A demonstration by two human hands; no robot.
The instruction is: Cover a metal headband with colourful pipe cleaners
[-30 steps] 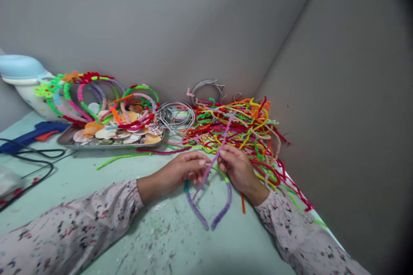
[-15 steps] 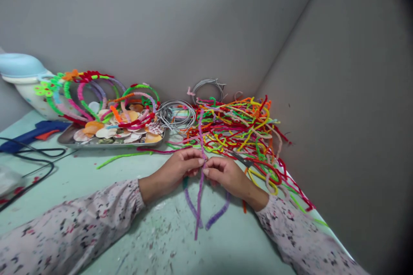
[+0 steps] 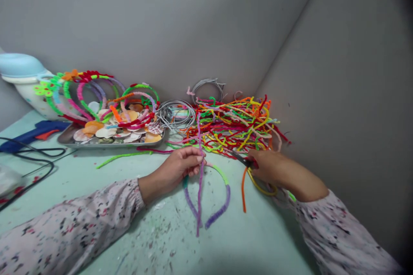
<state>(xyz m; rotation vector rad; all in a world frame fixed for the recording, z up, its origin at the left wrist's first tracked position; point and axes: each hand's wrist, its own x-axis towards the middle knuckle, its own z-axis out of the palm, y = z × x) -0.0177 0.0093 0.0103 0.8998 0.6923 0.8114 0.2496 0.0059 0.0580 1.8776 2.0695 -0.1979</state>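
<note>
My left hand (image 3: 180, 166) is pinched on a purple pipe cleaner (image 3: 200, 180) and on the top of a headband (image 3: 213, 197) wrapped in purple, green and pink pipe cleaner, which lies on the pale green table (image 3: 161, 240). The purple strand runs from the pile down past the headband's ends. My right hand (image 3: 269, 167) is off to the right at the edge of the pile of coloured pipe cleaners (image 3: 237, 124). Its fingers are curled round scissors (image 3: 243, 161) with red handles and dark blades pointing left.
A metal tray (image 3: 112, 139) of seashells holds several wrapped headbands (image 3: 93, 94). Bare grey headbands (image 3: 176, 114) lie beside it. A blue glue gun (image 3: 32, 133) with black cable (image 3: 29, 167) sits far left, near a white and blue container (image 3: 22, 77). Grey walls enclose the corner.
My right hand let go of the purple pipe cleaner and moved right to the pile, where it closed on the scissors. My left hand stayed pinched on the strand and headband.
</note>
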